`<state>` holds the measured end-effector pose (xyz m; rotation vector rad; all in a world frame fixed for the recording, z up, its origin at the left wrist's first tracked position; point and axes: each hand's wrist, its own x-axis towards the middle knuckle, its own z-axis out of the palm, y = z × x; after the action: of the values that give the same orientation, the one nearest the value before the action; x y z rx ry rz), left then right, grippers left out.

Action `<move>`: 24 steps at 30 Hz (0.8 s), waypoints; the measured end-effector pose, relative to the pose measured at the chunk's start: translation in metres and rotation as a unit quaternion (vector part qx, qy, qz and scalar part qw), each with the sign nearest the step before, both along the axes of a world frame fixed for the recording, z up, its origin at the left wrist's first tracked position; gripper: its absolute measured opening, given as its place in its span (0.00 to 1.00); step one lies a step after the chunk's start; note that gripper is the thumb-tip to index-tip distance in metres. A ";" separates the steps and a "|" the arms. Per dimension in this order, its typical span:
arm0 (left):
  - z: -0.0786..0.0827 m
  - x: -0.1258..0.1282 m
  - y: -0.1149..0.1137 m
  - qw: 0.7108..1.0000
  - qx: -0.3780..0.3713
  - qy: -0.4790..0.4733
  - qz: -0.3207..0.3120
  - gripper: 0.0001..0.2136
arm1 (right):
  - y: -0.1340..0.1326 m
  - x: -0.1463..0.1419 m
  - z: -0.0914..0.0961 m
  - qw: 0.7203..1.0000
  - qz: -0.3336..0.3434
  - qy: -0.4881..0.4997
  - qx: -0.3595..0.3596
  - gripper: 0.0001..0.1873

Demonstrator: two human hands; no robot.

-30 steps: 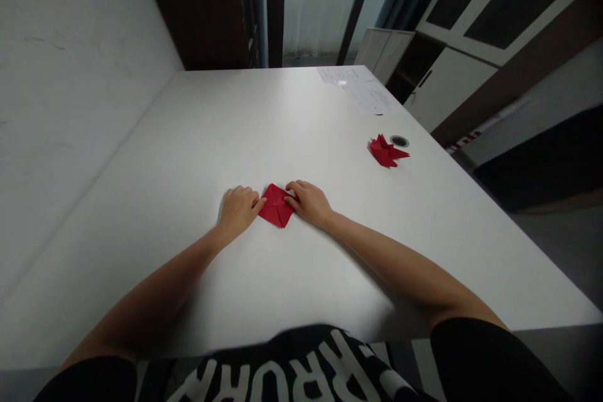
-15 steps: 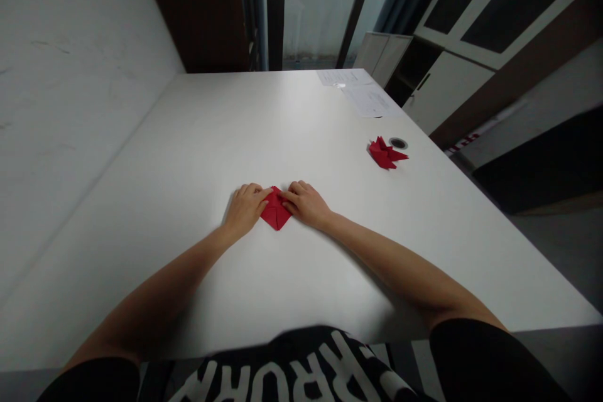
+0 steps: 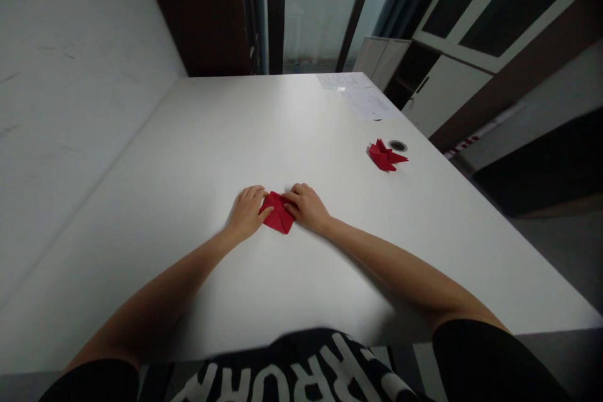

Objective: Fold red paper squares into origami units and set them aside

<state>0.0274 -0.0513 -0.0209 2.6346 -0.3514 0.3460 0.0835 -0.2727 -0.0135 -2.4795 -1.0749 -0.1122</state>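
Observation:
A square of red origami paper (image 3: 279, 216), folded into a point toward me, lies on the white table (image 3: 198, 157) between my hands. My left hand (image 3: 247, 213) presses its fingertips on the paper's left side. My right hand (image 3: 305, 207) holds the right side the same way. Their fingers hide the paper's side corners. Farther right, a second red origami piece (image 3: 386, 156) with pointed flaps lies on the tabletop, out of reach of both hands' fingertips.
Printed paper sheets (image 3: 362, 99) lie at the table's far right corner, and a round cable grommet (image 3: 398, 146) sits just beyond the second red piece. A white wall runs along the left side. White cabinets (image 3: 445, 100) stand beyond the right edge.
My hands have eased slightly apart, showing more of the red paper's top. The paper has shifted a little, and its top edge now looks wider.

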 end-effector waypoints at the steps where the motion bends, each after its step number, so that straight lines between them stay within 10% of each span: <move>1: 0.001 0.000 -0.001 1.000 -0.005 0.002 0.003 0.13 | 0.000 0.000 -0.001 1.000 0.002 0.005 0.008 0.13; 24: 0.014 -0.016 -0.021 0.990 -0.132 0.043 0.010 0.03 | 0.006 -0.021 0.014 0.976 -0.080 0.130 0.156 0.03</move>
<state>0.0113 -0.0728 -0.0067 2.3850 -0.2328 0.2636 0.0626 -0.2663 0.0001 -2.2161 -0.6900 -0.0020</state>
